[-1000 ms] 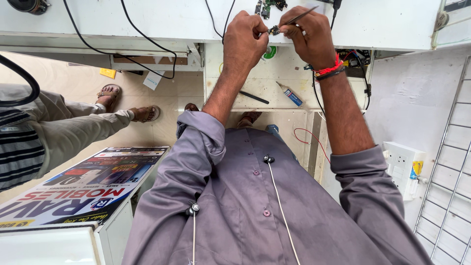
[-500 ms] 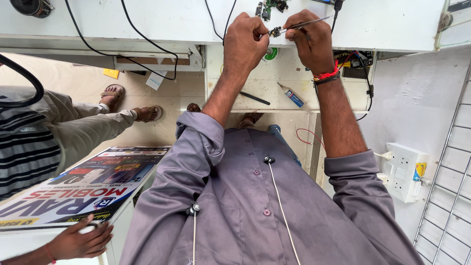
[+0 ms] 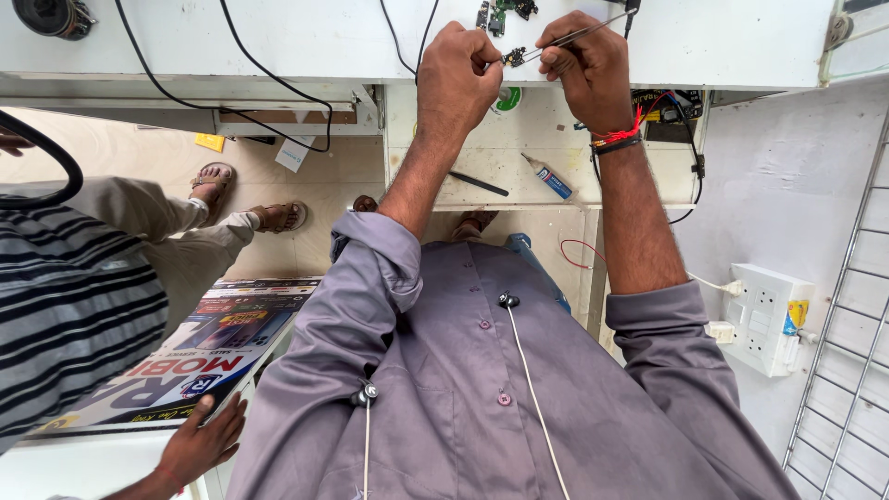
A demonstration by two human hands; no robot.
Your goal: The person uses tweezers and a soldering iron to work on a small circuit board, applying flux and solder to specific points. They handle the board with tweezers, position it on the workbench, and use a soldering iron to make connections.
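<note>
The left hand (image 3: 460, 72) pinches a small dark part (image 3: 515, 56) just above the white worktop (image 3: 278, 42), and the right hand (image 3: 585, 67), closed on thin tweezers (image 3: 565, 37), points their long axis leftward to this part, tips almost touching it.

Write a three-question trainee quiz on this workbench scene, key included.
1. True or false: the right hand holds thin metal tweezers.
2. What does the left hand pinch? A) a small dark component B) a cup C) a coin
3. Fill in: the blue-tipped tube lies on the lower ____ under the white bench.
Key: 1 true; 2 A; 3 shelf.
</note>
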